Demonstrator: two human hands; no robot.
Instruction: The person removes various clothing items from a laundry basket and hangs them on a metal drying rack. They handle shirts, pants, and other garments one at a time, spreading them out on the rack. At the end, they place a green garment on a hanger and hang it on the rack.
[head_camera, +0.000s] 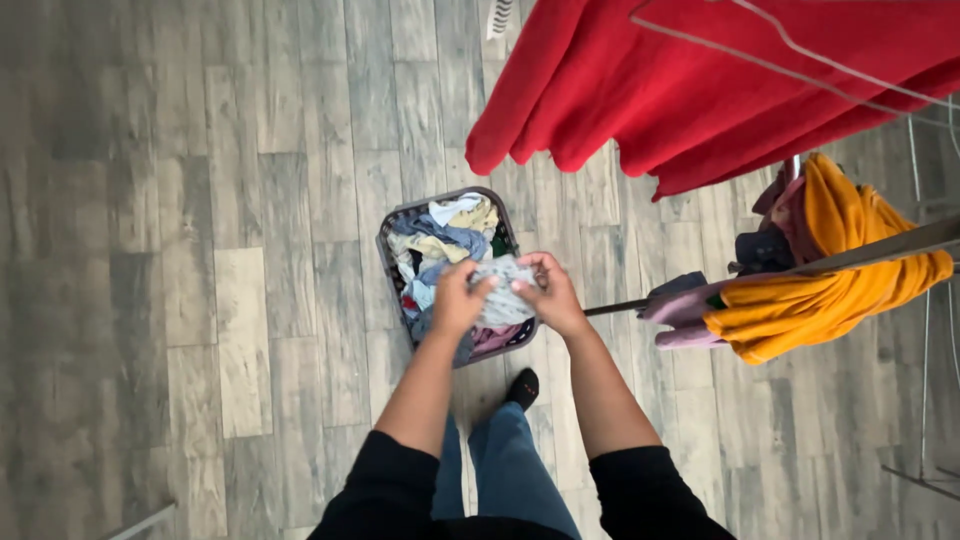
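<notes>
- Two hands meet over a laundry basket: the left hand (462, 297) and the right hand (549, 292) each have fingers curled closed on a small grey patterned cloth (503, 290), pinching it at opposite edges.
- The cloth is bunched between the two hands, held up above the basket and not resting on anything.
- Directly beneath and just beyond the hands stands the laundry basket (388, 262), dark and rectangular, heaped with crumpled clothes in blue, cream, white and pink.
- Under the wrists, near the basket's closer edge, a foot in a black sock (523, 386) rests on the floor, with blue jeans (512, 470) below it and black sleeves pushed up on both forearms.
- Beyond the right hand and off to that side hangs a large red garment (700, 80), draped over thin wire rails.
- To the outside of the right hand, near but apart, a drying rack bar (880, 250) carries an orange-yellow garment (830, 280), with pinkish and dark pieces bunched next to it.
- The grey wood-plank floor (200, 250) stretches away to the outside of the left hand.
</notes>
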